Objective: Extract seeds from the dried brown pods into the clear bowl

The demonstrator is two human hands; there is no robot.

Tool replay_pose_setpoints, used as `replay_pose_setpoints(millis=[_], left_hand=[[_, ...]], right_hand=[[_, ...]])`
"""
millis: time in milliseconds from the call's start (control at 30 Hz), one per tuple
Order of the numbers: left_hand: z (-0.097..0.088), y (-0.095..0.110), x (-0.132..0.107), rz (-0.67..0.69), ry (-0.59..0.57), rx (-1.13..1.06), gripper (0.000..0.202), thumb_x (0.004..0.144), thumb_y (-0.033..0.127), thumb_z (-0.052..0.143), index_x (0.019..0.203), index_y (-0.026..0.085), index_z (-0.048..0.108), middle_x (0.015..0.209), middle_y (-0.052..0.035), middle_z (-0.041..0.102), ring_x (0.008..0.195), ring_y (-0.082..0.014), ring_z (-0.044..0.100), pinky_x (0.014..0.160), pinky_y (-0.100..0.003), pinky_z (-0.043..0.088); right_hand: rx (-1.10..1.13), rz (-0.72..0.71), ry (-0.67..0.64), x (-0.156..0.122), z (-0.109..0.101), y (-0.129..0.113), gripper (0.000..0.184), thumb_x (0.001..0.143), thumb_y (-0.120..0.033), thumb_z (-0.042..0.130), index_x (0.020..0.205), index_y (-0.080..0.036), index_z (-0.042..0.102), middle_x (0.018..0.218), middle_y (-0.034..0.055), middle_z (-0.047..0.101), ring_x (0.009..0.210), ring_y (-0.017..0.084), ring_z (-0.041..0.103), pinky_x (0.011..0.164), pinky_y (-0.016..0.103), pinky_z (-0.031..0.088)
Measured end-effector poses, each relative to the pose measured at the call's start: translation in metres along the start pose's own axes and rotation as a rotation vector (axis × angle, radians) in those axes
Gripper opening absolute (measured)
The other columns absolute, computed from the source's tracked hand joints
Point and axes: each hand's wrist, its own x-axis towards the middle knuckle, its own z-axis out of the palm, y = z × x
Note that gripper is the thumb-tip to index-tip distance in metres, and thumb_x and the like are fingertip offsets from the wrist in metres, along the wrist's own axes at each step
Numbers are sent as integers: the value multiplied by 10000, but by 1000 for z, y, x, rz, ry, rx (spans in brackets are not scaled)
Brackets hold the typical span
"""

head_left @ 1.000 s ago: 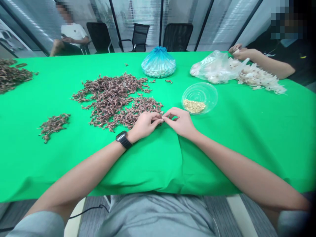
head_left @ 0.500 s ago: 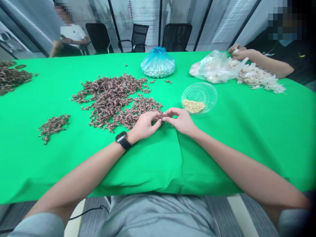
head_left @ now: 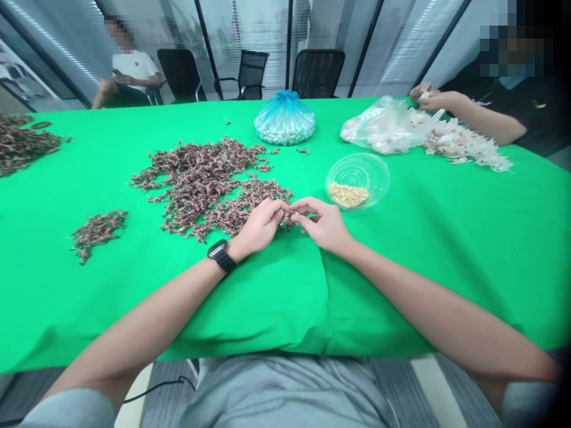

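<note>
The left hand (head_left: 257, 227) and right hand (head_left: 323, 224) meet over the green tabletop (head_left: 401, 285), fingertips pinching a small brown dried piece (head_left: 288, 217). A sprawling, crosswise heap (head_left: 209, 190) of such pieces lies ahead, nearer the left hand.

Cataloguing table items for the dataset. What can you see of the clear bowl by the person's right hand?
The clear plastic bowl is round and shallow, with concentric rings in its base and no lid in view. It sits on the green cloth, beyond and to the outer side of the right hand, apparently not touching it. A small heap of pale tan grainy material lies inside, toward the side nearest the person, leaving the rest of the base bare.
</note>
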Motion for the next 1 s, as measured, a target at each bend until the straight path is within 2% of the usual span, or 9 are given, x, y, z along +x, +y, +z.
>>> replay_pose_setpoints(millis=[133,300,400,667,867,1000], left_hand=[[1,-1,0,-32,-1,-53,274,1036,323,417,927,186,628,872,-45,668,861,-190,580,789,-319,454],[2,4,-2,-100,-7,-249,291,1017,425,498,1145,184,600,911,-44,740,826,-172,683,773,-293,513],[3,6,-4,-106,-21,-228,339,978,426,583,1225,193,573,908,-33,772,826,-173,717,778,-283,517],[2,6,-5,-69,-1,-100,325,958,309,598,1268,212,578,956,-12,795,881,-170,742,835,-282,516],[3,6,-5,-68,26,-65,274,954,330,603,1197,211,647,999,-24,791,892,-174,753,822,-271,541],[3,6,-5,-69,60,-71,291,946,354,624,1194,206,656,970,-22,793,876,-172,757,823,-268,555]], right_hand=[[-109,-71,44,0,-1,2,231,908,-395,685,1036,-212,743,904,53,775,780,201,730,664,306,591],[-209,-104,91,1,-3,4,267,942,-436,642,1041,-211,743,917,64,783,781,204,737,677,307,578],[-257,-119,124,2,-3,6,248,938,-423,651,1035,-215,746,938,65,789,821,214,748,701,310,579],[-272,-134,124,2,-3,6,183,919,-339,677,1042,-223,747,963,51,802,861,221,764,720,316,587],[-235,-123,127,2,-2,5,191,906,-346,691,1036,-214,738,951,51,805,856,225,774,705,312,593],[-243,-133,78,2,-4,0,237,943,-382,638,1067,-208,738,990,60,802,896,231,768,747,319,594]])
